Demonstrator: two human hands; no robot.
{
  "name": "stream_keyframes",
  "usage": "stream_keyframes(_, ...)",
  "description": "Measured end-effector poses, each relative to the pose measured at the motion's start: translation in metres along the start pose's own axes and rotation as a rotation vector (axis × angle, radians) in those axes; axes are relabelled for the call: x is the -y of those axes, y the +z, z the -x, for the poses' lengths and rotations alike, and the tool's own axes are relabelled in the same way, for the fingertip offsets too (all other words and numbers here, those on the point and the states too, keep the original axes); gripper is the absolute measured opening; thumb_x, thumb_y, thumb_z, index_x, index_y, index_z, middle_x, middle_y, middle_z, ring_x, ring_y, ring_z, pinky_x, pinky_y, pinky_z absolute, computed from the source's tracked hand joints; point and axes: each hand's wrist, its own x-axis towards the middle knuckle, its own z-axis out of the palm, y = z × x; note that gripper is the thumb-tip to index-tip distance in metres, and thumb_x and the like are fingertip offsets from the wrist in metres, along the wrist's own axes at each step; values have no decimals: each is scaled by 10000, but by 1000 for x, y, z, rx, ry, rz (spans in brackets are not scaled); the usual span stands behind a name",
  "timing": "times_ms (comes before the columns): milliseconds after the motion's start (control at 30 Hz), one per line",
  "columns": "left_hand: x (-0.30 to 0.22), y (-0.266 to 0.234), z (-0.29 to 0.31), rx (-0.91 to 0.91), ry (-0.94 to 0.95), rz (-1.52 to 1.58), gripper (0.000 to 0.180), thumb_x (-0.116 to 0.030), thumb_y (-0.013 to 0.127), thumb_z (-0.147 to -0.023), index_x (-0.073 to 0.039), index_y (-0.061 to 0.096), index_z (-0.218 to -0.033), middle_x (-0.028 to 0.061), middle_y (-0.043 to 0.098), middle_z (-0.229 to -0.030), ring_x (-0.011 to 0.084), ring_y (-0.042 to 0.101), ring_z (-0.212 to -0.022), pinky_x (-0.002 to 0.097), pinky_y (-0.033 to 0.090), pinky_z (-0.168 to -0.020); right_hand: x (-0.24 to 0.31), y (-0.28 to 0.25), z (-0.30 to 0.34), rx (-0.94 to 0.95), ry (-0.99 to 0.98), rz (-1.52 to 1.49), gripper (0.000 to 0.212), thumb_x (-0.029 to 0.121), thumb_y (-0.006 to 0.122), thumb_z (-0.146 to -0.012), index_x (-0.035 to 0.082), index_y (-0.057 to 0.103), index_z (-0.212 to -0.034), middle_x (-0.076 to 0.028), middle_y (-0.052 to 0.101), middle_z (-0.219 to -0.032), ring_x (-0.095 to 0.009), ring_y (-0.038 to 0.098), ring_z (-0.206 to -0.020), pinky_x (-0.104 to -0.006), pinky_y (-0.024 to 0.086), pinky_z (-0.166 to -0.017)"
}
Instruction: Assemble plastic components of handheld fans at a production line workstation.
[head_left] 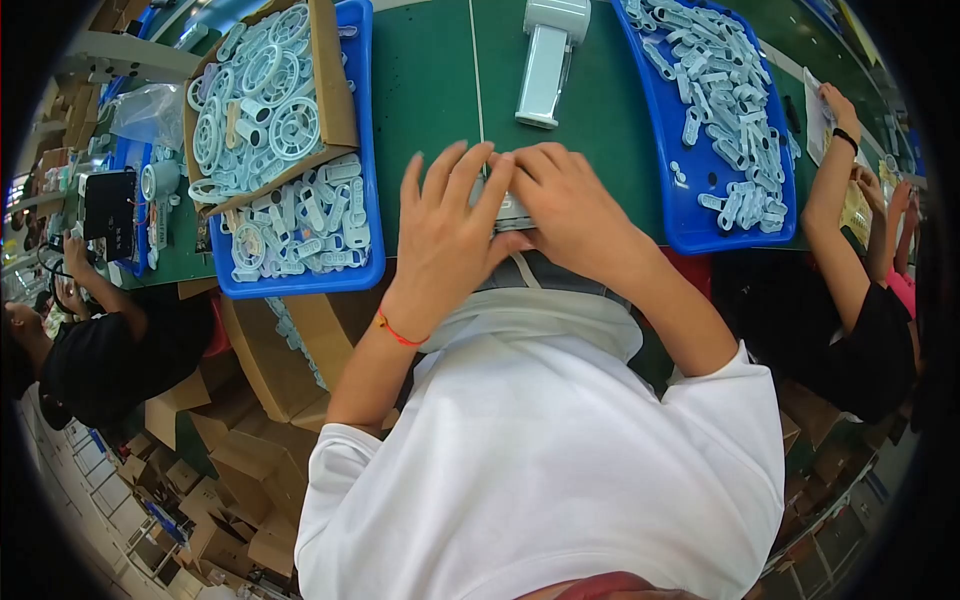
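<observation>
A small pale plastic part (512,214) lies between my two hands near the table's front edge, mostly hidden by fingers. My left hand (447,220) has thumb and index finger around it, while its other fingers stand spread and raised. From the other side, my right hand (572,210) curls over the part, with fingertips close to my left index finger. What exactly the fingertips press on is hidden. Beyond the hands, a pale blue plastic device (543,75) with a round head and flat handle lies on the green table (430,75).
A blue tray (300,290) at the left holds pale parts and a cardboard box (335,75) of round grilles. Another blue tray (680,235) with small elongated parts lies right. People work on both sides, one arm (835,180) near the right tray. Cardboard cartons (260,460) stand behind left.
</observation>
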Motion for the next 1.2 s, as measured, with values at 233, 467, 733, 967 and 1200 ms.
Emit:
stream_keyframes(233,-5,-8,-1,124,4,-33,510,-211,753,-612,-98,585,-1081,33,580,-1043,274,494,-998,403,367,-863,-5,-3,29,-76,152,-213,537,92,727,-630,50,543,-1133,-89,557,-1110,-268,503,-1037,-372,384,-863)
stream_keyframes(467,-5,2,-3,105,-92,114,478,-131,757,-578,-100,605,-1030,33,593,-1016,274,499,-985,396,374,-830,-9,1,28,-73,152,-231,565,52,711,-620,48,538,-1158,-96,571,-1101,-285,531,-1004,-370,403,-851)
stream_keyframes(733,0,13,13,-403,-164,142,770,-378,745,-679,-57,388,-1281,135,349,-1284,288,333,-1194,464,255,-1004,-5,-3,32,-228,230,-302,573,60,716,-630,18,527,-1169,-157,553,-1093,-323,527,-973,-375,430,-845)
stream_keyframes(967,-4,4,-51,-342,-624,1340,501,-116,624,-799,16,355,-1200,129,531,-1050,178,527,-965,320,436,-837,-10,-66,-14,-131,162,-264,380,193,656,-731,72,618,-1090,-109,617,-1036,-278,546,-986,-344,410,-844)
stream_keyframes(1200,166,8,-243,-391,-871,214,535,-278,662,-677,59,487,-1054,245,597,-984,393,589,-914,408,472,-829,-157,-60,-19,-14,493,614,315,75,587,-737,74,514,-1043,-122,579,-784,-324,592,-717,-421,474,-606)
